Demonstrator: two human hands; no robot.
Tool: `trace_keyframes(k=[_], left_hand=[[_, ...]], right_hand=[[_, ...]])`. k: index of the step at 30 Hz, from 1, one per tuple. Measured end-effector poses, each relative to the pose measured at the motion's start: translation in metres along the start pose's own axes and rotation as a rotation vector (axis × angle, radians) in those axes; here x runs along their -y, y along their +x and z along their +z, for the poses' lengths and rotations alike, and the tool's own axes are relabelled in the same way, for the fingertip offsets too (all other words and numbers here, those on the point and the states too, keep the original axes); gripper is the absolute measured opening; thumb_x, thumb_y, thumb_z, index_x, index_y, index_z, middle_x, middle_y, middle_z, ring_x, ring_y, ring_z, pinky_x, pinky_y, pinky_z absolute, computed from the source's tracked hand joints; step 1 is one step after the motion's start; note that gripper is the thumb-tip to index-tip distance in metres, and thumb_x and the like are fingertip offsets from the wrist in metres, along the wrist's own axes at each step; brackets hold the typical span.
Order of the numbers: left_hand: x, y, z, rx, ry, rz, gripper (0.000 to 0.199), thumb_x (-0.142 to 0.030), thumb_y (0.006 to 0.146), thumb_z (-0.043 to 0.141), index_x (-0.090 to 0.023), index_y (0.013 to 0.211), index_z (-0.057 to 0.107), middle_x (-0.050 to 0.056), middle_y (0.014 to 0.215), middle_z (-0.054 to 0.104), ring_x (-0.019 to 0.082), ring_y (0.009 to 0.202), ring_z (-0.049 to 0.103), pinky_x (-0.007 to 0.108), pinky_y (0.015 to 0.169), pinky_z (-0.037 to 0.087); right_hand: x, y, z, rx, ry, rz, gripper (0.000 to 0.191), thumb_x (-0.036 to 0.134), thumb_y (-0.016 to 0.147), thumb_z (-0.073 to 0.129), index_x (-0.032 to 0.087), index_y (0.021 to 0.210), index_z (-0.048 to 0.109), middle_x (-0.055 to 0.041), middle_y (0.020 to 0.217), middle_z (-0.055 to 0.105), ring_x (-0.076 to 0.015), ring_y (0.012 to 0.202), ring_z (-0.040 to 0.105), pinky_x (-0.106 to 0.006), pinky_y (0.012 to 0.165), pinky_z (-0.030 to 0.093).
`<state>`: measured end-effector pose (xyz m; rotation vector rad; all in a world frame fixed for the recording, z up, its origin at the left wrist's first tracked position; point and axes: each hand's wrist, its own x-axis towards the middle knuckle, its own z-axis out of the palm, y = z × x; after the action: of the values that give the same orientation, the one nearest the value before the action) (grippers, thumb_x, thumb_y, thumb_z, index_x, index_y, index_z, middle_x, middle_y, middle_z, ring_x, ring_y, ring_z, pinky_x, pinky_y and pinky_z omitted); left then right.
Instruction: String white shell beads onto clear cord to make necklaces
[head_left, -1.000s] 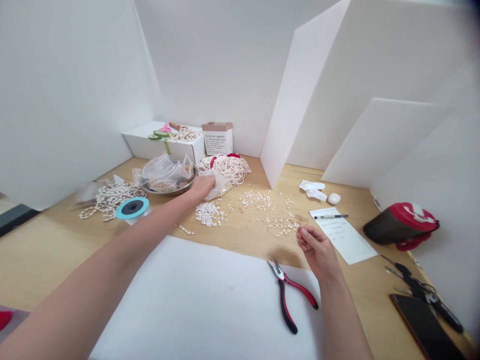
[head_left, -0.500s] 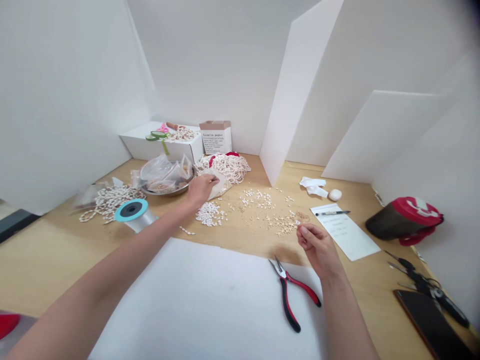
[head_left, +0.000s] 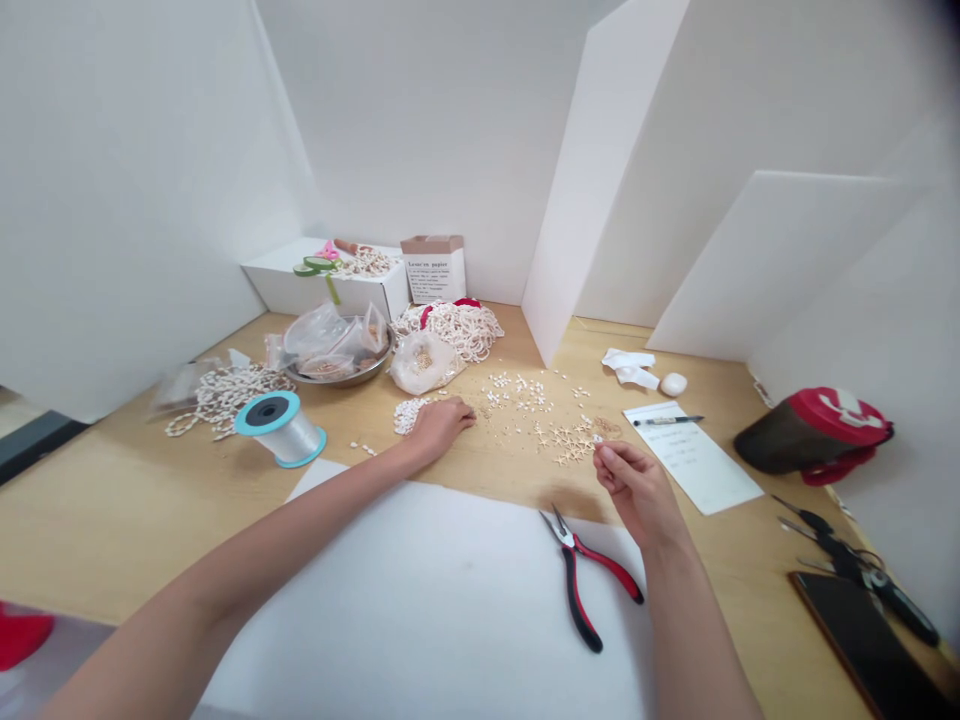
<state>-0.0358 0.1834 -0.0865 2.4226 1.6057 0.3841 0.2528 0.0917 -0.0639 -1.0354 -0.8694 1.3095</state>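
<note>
Head cam, looks fwd & down over tabletop (head_left: 97, 540), arm's reach

**Both arms reached forward, the right hand pinched**

The left forearm (head_left: 300, 520) is extended from 8 o'clock towards 2 o'clock, with the left hand (head_left: 444, 428) held back upward and its fingers bunched. The right forearm (head_left: 694, 630) is angled from 5 o'clock towards 11 o'clock. At the right hand (head_left: 631, 485), the thumb (head_left: 616, 462) is pressed towards the index finger, the other fingers curled.

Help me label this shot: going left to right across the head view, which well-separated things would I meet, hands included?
Spool → left hand → starfish pieces → right hand → tumbler.
</note>
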Motion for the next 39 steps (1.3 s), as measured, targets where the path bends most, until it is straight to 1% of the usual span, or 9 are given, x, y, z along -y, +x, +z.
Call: trace_keyframes(k=[11, 17, 21, 24, 32, 39], left_hand=[[-0.0021, 0.0025, 0.0004, -0.010, 0.031, -0.002, 0.024, -0.033, 0.087, 0.050, -0.020, 0.089, 0.070, 0.006, 0.096, 0.067, 0.020, 0.088, 0.060, 0.028, 0.068, 0.036], [-0.0007, 0.0024, 0.0000, -0.022, 0.048, 0.017, 0.027, -0.031, 0.089, 0.046, -0.019, 0.086, 0.070, 0.008, 0.094, 0.067, 0.021, 0.085, 0.060, 0.028, 0.064, 0.035], [0.0019, 0.0028, 0.0024, -0.032, 0.046, 0.025, 0.028, -0.030, 0.090, 0.044, -0.017, 0.085, 0.069, 0.009, 0.091, 0.067, 0.021, 0.085, 0.060, 0.028, 0.066, 0.035], [0.0037, 0.0031, 0.0041, -0.039, 0.039, 0.028, 0.027, -0.029, 0.090, 0.046, -0.017, 0.082, 0.069, 0.009, 0.089, 0.067, 0.021, 0.084, 0.060, 0.029, 0.067, 0.035], [0.0049, 0.0015, 0.0034, -0.056, -0.001, 0.011, 0.016, -0.028, 0.083, 0.057, -0.019, 0.083, 0.069, 0.007, 0.089, 0.069, 0.021, 0.086, 0.060, 0.027, 0.067, 0.036], [0.0008, -0.0008, -0.0007, -0.082, -0.069, -0.015, 0.017, -0.031, 0.081, 0.058, -0.019, 0.079, 0.070, 0.006, 0.088, 0.068, 0.022, 0.085, 0.060, 0.029, 0.067, 0.037]], right_hand=[[0.0015, -0.0011, 0.0003, 0.011, 0.026, -0.002, 0.013, 0.026, 0.064, 0.079, 0.019, 0.073, 0.073, -0.0026, 0.065, 0.061, -0.0087, 0.056, 0.045, -0.020, 0.046, 0.035], [0.0009, -0.0009, -0.0006, 0.008, 0.043, 0.004, 0.012, 0.025, 0.065, 0.079, 0.019, 0.073, 0.073, -0.0026, 0.066, 0.061, -0.0088, 0.057, 0.046, -0.019, 0.046, 0.034], [0.0012, -0.0006, -0.0003, 0.006, 0.047, 0.006, 0.013, 0.025, 0.065, 0.079, 0.018, 0.073, 0.073, -0.0025, 0.065, 0.061, -0.0081, 0.056, 0.045, -0.019, 0.045, 0.033], [0.0018, -0.0005, 0.0005, -0.003, 0.048, 0.012, 0.014, 0.026, 0.063, 0.080, 0.019, 0.073, 0.073, -0.0025, 0.065, 0.062, -0.0080, 0.054, 0.044, -0.019, 0.044, 0.032], [0.0021, -0.0009, 0.0013, 0.007, 0.043, 0.015, 0.012, 0.025, 0.064, 0.079, 0.019, 0.073, 0.073, -0.0020, 0.066, 0.062, -0.0076, 0.054, 0.045, -0.020, 0.045, 0.032], [0.0001, -0.0007, -0.0002, 0.020, 0.028, 0.003, 0.011, 0.026, 0.065, 0.078, 0.020, 0.073, 0.073, -0.0015, 0.066, 0.061, -0.0078, 0.053, 0.044, -0.020, 0.045, 0.032]])
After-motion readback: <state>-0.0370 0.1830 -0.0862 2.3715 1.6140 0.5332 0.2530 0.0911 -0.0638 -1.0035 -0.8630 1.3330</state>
